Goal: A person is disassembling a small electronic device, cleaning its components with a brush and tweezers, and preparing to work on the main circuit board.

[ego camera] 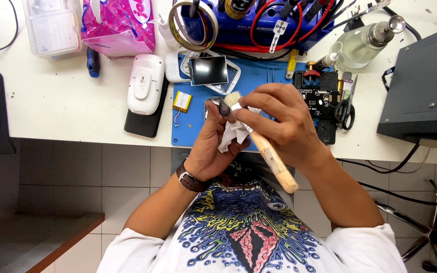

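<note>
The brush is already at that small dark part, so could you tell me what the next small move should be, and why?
Probably a short, light sweep of the brush across the small dark part. Its bristles sit right at the part, which the left hand pinches over a white cloth, while the right hand grips the wooden handle.

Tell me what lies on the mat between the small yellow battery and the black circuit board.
In the head view, both hands with the brush, white cloth and small dark part.
</note>
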